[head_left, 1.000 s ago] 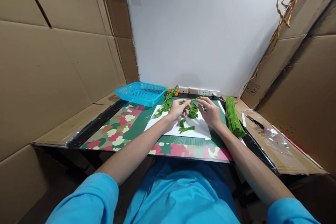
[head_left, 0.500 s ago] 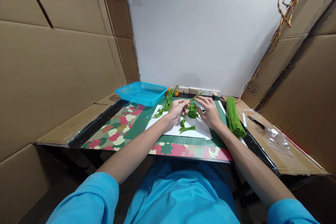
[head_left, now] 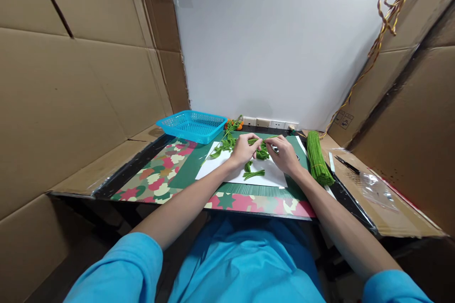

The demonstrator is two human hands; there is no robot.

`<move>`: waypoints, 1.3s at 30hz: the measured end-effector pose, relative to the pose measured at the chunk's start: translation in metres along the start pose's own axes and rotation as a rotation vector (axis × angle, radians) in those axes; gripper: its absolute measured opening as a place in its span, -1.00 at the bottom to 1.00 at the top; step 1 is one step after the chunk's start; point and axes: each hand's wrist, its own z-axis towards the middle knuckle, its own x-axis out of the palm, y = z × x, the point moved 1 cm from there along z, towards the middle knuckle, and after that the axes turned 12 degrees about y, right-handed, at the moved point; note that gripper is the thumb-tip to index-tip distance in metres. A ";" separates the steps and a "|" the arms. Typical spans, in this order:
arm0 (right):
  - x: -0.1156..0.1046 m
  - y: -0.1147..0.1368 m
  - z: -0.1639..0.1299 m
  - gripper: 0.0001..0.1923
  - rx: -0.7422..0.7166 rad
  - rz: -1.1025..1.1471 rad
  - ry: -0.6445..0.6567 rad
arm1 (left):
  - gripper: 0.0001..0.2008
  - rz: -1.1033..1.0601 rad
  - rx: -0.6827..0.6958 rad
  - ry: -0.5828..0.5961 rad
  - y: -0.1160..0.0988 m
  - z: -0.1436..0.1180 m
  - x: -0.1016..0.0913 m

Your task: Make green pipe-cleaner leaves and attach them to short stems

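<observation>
Between my hands, above the white paper [head_left: 270, 179], stretches a green pipe cleaner [head_left: 267, 138]. My left hand [head_left: 244, 149] pinches it from the left, fingers closed. At its right part, my right hand [head_left: 283, 154] is closed on it with thumb and fingers together. Under and behind the hands lies a pile of bent green pipe-cleaner pieces [head_left: 263, 153]. Nearer me on the paper are a short straight bunch of green pieces [head_left: 254, 174] and a small curved bunch [head_left: 248, 166]. Black-handled scissors, mostly hidden, seem to lie behind my right hand.
A blue plastic basket [head_left: 194, 125] stands at the back left, beside orange pipe-cleaner flowers [head_left: 234, 124]. A thick bundle of green pipe cleaners [head_left: 318, 158] lies at the right. Further right are black tweezers [head_left: 347, 164] and a clear plastic bag [head_left: 377, 191]. Cardboard walls [head_left: 88, 80] flank the table.
My right hand's fingers have gone from spread to closed on the pipe cleaner. The strand has swung down from an upward slant to nearly level between both hands.
</observation>
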 end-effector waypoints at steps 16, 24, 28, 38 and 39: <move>-0.005 -0.002 -0.002 -0.78 0.094 -0.100 0.029 | -0.73 -0.078 -0.069 0.044 -0.011 -0.002 0.000; -0.008 -0.003 -0.001 -0.82 0.090 -0.133 -0.054 | -0.71 -0.247 -0.161 0.028 -0.013 -0.002 -0.001; -0.008 -0.002 -0.001 -0.89 0.091 -0.156 -0.023 | -0.72 -0.208 -0.139 0.064 -0.015 -0.002 -0.002; -0.005 0.004 -0.002 -0.96 0.123 -0.179 -0.003 | -0.73 -0.062 -0.050 0.094 -0.009 -0.003 0.001; -0.005 0.004 -0.002 -0.96 0.126 -0.176 0.000 | -0.72 -0.063 -0.052 0.095 -0.008 -0.003 0.001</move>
